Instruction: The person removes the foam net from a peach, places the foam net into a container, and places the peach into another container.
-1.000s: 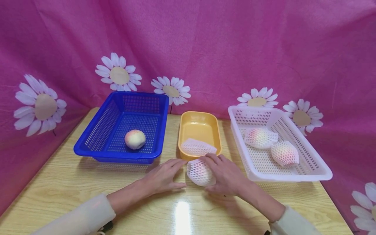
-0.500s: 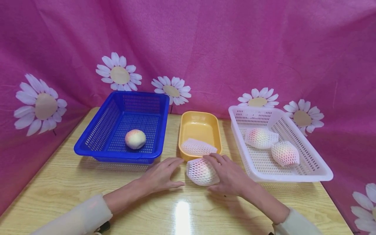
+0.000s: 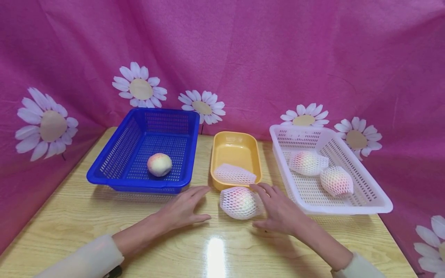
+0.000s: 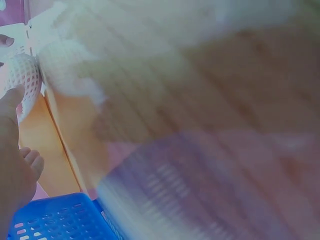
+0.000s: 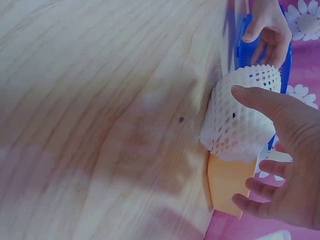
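Note:
A peach in a white foam net [image 3: 240, 203] lies on the table against the front of a yellow tray [image 3: 255, 162]. To its left is my left hand [image 3: 180, 208], fingers extended and apart from it. My right hand [image 3: 281, 210] is close at its right end, fingers and thumb spread; whether a fingertip touches the net I cannot tell. In the right wrist view the thumb overlaps the netted peach [image 5: 240, 117]. A loose foam net [image 3: 233, 173] lies inside the tray. In the left wrist view much is blurred by a reflection.
A blue basket [image 3: 139, 181] at the left holds one bare peach [image 3: 159, 165]. At the right, a white basket [image 3: 347, 210] holds two netted peaches [image 3: 308, 163]. A pink curtain with daisies [image 3: 222, 58] hangs behind the wooden table [image 3: 167, 255].
Both hands have drawn apart from the netted peach, the left one leftward and the right one rightward. The right hand has let go, and more of the net's right end shows.

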The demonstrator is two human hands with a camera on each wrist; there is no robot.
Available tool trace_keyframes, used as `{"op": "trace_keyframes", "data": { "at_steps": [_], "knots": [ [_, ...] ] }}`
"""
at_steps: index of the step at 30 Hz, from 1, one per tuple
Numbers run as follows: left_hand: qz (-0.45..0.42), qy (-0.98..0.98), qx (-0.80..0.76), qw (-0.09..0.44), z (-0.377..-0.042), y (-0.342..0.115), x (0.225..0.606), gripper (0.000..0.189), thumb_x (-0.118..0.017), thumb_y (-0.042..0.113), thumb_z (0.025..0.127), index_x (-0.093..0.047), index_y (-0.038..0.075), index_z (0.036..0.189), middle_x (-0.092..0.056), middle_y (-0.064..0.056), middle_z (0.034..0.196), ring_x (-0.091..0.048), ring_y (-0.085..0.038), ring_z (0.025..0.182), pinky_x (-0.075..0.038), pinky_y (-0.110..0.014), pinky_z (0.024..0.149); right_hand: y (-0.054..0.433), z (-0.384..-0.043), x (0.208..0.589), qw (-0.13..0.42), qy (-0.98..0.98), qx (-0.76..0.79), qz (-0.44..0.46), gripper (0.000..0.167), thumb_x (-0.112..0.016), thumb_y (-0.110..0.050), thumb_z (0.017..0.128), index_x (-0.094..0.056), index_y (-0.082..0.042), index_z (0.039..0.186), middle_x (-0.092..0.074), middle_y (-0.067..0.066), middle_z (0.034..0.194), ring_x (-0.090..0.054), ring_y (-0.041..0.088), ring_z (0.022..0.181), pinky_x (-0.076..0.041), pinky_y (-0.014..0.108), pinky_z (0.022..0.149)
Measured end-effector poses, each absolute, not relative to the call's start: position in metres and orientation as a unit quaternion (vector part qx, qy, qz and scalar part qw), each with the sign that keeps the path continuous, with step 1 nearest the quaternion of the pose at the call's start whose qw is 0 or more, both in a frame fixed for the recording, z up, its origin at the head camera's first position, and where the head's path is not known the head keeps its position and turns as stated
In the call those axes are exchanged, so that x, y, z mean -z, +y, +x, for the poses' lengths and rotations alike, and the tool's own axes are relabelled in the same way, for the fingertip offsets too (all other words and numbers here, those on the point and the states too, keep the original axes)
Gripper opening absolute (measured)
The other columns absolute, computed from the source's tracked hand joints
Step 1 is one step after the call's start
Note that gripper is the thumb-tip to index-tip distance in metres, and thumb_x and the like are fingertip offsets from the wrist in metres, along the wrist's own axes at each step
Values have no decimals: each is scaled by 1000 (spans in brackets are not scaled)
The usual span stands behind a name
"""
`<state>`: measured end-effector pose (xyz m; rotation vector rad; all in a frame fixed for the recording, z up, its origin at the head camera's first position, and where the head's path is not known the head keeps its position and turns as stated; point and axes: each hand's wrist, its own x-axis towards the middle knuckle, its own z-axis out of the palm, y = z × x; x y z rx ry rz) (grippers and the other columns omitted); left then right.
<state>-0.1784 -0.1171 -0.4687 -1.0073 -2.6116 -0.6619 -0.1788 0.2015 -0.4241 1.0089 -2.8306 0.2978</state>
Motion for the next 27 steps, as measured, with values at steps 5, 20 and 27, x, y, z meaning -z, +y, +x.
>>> {"op": "trace_keyframes", "data": {
  "at_steps": [5, 20, 27],
  "knots": [
    [-339, -904, 223, 131, -177, -122, 472, 79, -84, 39, 79, -54, -2, 138, -57, -18, 135, -57, -33, 123, -46, -45, 102, 207, -176, 427, 55, -939, -110, 321, 102, -93, -40, 65, -40, -9, 147, -49, 15, 139, -51, 38, 121, -49, 52, 96],
    [-322, -910, 221, 136, -172, -134, 476, 76, -84, 40, 79, -55, -1, 137, -59, -18, 134, -60, -34, 119, -50, -45, 97, 224, -170, 435, 57, -941, -127, 309, 103, -92, -38, 67, -38, 0, 146, -51, 24, 135, -50, 40, 124, -47, 53, 99],
    [-306, -918, 217, 131, -167, -141, 478, 78, -83, 43, 78, -55, 0, 138, -60, -19, 133, -61, -35, 117, -52, -46, 95, 234, -165, 439, 62, -943, -117, 304, 94, -83, -47, 76, -40, -3, 147, -50, 18, 139, -50, 39, 125, -46, 54, 100]
  ]
}}
